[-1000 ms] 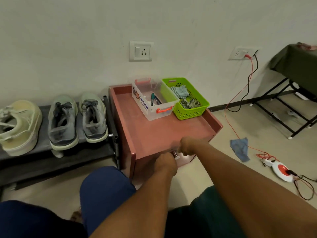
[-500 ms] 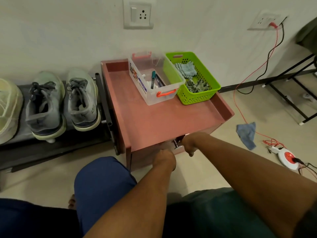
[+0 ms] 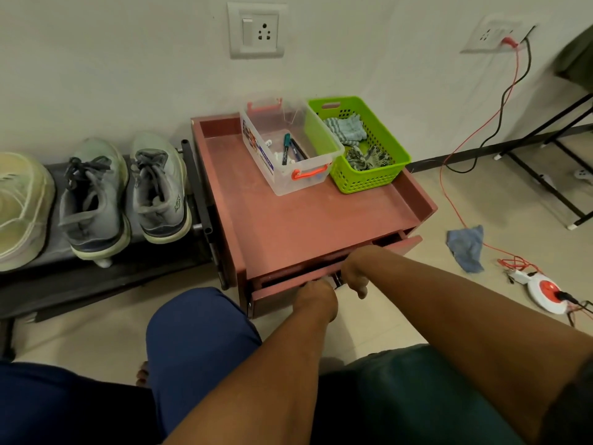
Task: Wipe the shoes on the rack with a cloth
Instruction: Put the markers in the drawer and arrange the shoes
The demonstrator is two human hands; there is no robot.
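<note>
Both hands at the partly open drawer (image 3: 321, 277) of the reddish-brown wooden cabinet (image 3: 298, 216): left hand (image 3: 316, 297) and right hand (image 3: 353, 274) curl fingers about its metal knob (image 3: 337, 280). Pull evenly, straight. Grey laced shoes (image 3: 125, 194) sit on the black rack (image 3: 80, 277), ten o'clock.

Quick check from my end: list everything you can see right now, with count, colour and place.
Shoes: three, two grey, one cream, on the rack.
Rack: one, black, left by the wall.
Cabinet: one, reddish-brown, centre, its drawer slightly open.
Clear bin: one, orange handles, on the cabinet, holding markers.
Green basket: one, beside the bin, holding cloths.
Blue cloth: one, on the floor, right.
Extension reel: one, white and red, floor, far right.
Wall sockets: two, white.
Left hand, right hand: at the drawer front.
</note>
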